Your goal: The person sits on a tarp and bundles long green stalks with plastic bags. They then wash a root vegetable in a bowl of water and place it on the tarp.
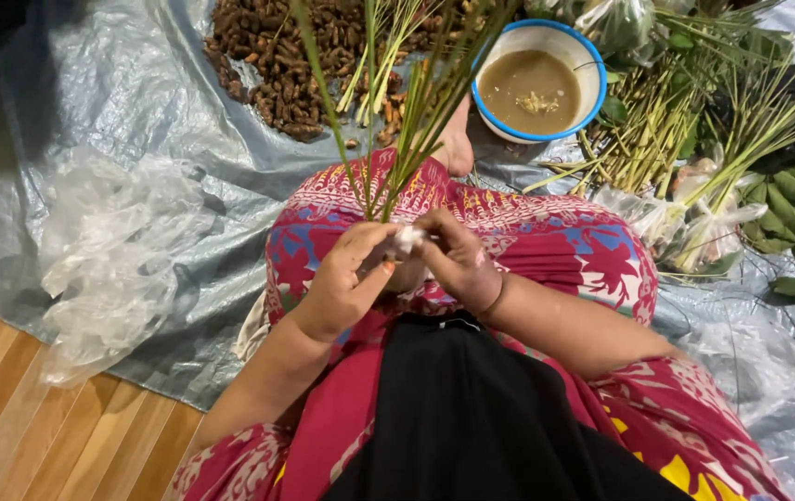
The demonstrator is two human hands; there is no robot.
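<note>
Both of your hands meet over your lap, just above the patterned red cloth point(546, 241) on your knees. Your left hand point(342, 283) has its fingers curled in, pinching the base of a bunch of long green stalks point(407, 121) that rises away from you towards the top of the view. Your right hand point(458, 260) has its fingers closed too, pressed against a small white wad point(407, 239) at the foot of the stalks; whether that wad is wrapping or tie, you cannot tell. Beyond the stalks stands a blue-rimmed bowl point(592, 88) of murky brown liquid on a grey plastic sheet point(128, 102). A heap of brown pods point(277, 65) lies to its left, more green stems point(657, 139) and leaves to its right. Crumpled clear plastic bags point(109, 250) lie near your left arm, by the wooden floor point(35, 436).
</note>
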